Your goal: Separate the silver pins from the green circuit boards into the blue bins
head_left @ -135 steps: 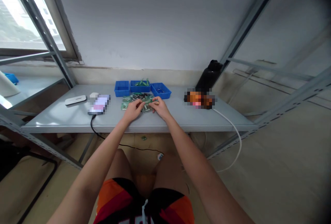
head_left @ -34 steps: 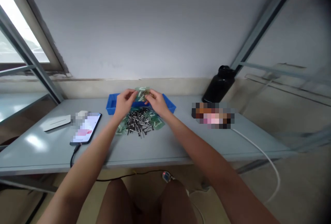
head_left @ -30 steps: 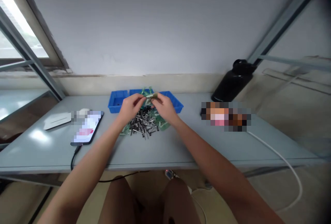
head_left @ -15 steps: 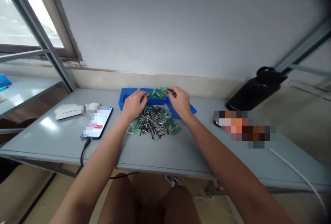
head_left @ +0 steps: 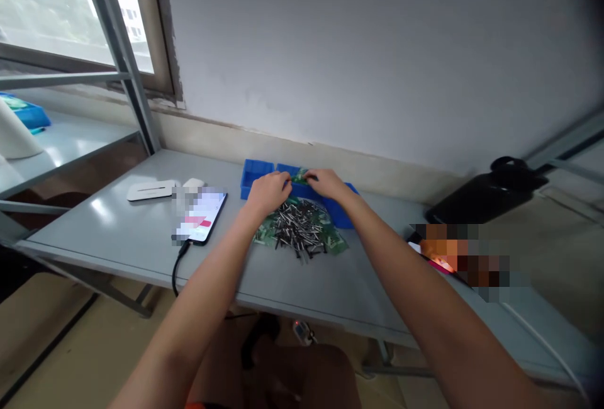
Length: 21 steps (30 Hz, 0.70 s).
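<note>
Work looks partway along: a green packet [head_left: 300, 175] is at the middle blue tray [head_left: 307, 192], near the far edge of the counter [head_left: 292, 286], but a broad heap of loose fasteners [head_left: 299, 229] lies closer to the near edge, seemingly left to handle. Flat green packets [head_left: 336, 244] show from under and beside that heap; how many are finished cannot be told.

The left hand [head_left: 268, 193] and the right hand [head_left: 327, 182] meet the green packet from either side, fingers curled; whether either grip pinches it or merely touches it, I cannot tell. What shows of it runs roughly from hand to hand, along the far edge, though its ends are covered. Fasteners point every way, a few shafts jutting toward the near edge.
</note>
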### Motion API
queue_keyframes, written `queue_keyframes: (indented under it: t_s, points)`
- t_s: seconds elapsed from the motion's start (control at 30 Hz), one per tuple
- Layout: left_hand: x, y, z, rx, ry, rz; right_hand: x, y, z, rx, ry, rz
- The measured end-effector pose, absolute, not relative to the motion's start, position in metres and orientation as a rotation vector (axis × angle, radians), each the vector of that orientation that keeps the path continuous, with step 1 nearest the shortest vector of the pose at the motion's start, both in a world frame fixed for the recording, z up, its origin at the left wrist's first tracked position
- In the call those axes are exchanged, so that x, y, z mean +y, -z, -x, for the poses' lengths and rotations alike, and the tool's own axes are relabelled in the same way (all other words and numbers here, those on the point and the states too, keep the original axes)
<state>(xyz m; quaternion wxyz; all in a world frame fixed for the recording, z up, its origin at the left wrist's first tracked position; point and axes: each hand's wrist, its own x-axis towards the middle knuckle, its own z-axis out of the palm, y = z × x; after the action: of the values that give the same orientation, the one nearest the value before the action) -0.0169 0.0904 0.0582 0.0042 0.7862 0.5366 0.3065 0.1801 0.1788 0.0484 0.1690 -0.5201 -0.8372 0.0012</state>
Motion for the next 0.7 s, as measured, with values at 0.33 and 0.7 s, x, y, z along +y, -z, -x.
queue_keyframes:
  t_s: [0.33,0.7]
  points:
    - [0.081,-0.064,0.017,1.552,-0.787,-2.571,0.119,-0.075,-0.191,-2.185,0.110,1.333]
    - [0.083,-0.064,0.021,1.419,-0.582,-2.652,0.067,-0.040,-0.223,-2.668,0.173,1.160]
